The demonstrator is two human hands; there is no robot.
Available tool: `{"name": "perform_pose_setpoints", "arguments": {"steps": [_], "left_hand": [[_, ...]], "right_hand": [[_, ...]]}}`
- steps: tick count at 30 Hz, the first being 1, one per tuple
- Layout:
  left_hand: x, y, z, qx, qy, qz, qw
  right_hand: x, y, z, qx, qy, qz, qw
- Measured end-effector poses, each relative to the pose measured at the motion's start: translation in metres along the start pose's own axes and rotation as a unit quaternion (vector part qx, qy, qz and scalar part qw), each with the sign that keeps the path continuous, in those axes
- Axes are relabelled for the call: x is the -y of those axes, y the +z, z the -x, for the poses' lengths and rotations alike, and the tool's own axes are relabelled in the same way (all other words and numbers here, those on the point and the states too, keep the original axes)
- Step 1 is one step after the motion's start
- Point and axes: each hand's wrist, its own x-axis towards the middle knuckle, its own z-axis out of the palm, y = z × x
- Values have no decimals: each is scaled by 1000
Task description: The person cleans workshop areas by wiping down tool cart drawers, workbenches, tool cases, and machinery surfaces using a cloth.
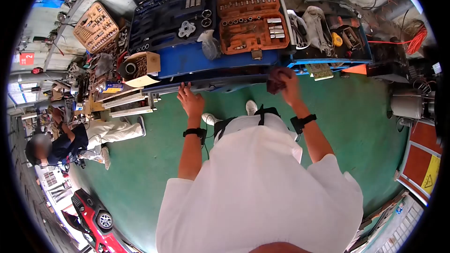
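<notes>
My right hand [291, 88] is closed round a crumpled dark red rag [276, 81] at the front edge of the blue workbench [187, 61]. My left hand [190, 101] has its fingers apart, with the fingertips at a dark drawer-like front [211, 80] below the bench top; whether they press on it I cannot tell. Beyond the hands lie an open dark blue socket case [161, 23] and an open orange socket case [253, 33]. Between them sits a cloudy plastic bag [209, 45].
A cardboard box [146, 63] stands at the bench's left end, above pale wooden strips [129, 103]. To the right, a blue tray [347, 54] holds wrenches [318, 30] and a yellow tape measure [336, 39]. Another person [70, 140] is at far left, near a red car [101, 225].
</notes>
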Motion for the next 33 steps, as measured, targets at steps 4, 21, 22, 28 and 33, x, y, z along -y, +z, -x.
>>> {"name": "perform_pose_setpoints", "arguments": {"steps": [4, 21, 22, 28, 33], "left_hand": [[4, 13, 5, -23, -36, 57, 997], [-7, 36, 2, -81, -111, 120, 983], [-9, 36, 3, -91, -108, 129, 982], [-9, 37, 3, -91, -110, 116, 983], [-9, 28, 7, -70, -95, 129, 985]], "right_hand": [[-32, -49, -16, -243, -123, 182, 945], [-42, -51, -200, -76, -137, 272, 949], [-46, -54, -210, -73, -153, 287, 943], [-34, -68, -260, 13, -271, 267, 925], [-35, -74, -258, 17, -208, 300, 931]]}}
